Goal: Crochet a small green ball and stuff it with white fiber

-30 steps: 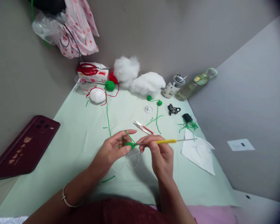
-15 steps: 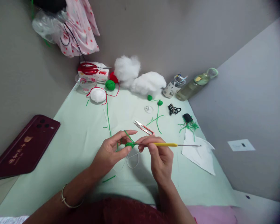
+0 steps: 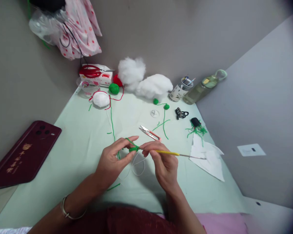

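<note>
Between the thumb and fingers of my left hand (image 3: 114, 158) is a small green crochet piece (image 3: 133, 149), with green yarn running over the raised index finger. My right hand (image 3: 163, 162) grips a crochet hook (image 3: 167, 152) by its yellow handle. The hook's working tip is at the green piece, partly hidden by my fingers; its other metal end points right. A white yarn strand (image 3: 138, 175) loops on the table below the hands. Just beyond my right hand lie thread snips (image 3: 150, 133) with orange-red handles.
Along the back are a white yarn ball (image 3: 101, 99), a green yarn ball (image 3: 114, 88), white stuffing (image 3: 153, 87), a pen holder (image 3: 180, 89) and a green bottle (image 3: 205, 86). A black claw clip (image 3: 181, 113) and white paper (image 3: 206, 157) sit right; a dark red phone-shaped case (image 3: 26, 152) lies left.
The hook has tilted, its free right end now lower. Both hands have shifted slightly left, and the left index finger has drawn in a little. The whole view has moved slightly.
</note>
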`<control>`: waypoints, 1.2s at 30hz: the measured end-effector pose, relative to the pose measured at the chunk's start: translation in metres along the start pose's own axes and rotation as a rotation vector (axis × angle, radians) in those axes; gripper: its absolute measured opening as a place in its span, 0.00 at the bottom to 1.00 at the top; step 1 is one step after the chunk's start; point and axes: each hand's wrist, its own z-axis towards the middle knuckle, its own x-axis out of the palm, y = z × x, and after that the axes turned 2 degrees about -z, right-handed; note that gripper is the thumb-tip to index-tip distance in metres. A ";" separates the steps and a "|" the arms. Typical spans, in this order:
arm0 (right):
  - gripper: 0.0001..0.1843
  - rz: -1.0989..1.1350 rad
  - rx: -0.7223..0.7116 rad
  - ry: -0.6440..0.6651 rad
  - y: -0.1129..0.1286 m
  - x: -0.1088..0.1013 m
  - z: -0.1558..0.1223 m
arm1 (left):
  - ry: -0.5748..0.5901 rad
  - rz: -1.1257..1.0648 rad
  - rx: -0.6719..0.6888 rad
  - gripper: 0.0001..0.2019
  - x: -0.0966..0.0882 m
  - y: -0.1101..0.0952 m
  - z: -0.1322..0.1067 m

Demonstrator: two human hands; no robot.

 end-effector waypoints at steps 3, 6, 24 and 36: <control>0.12 0.090 0.084 0.029 -0.002 -0.001 0.000 | 0.057 -0.020 -0.011 0.17 -0.003 0.002 0.001; 0.12 0.075 0.090 0.044 -0.002 0.000 -0.002 | 0.070 -0.049 -0.040 0.16 -0.004 0.002 0.001; 0.11 0.227 0.159 -0.076 -0.003 0.003 -0.002 | 0.086 -0.277 -0.222 0.20 -0.004 -0.001 0.005; 0.14 -0.176 -0.193 0.072 -0.003 0.006 -0.006 | -0.006 -0.079 -0.102 0.19 0.001 0.002 0.005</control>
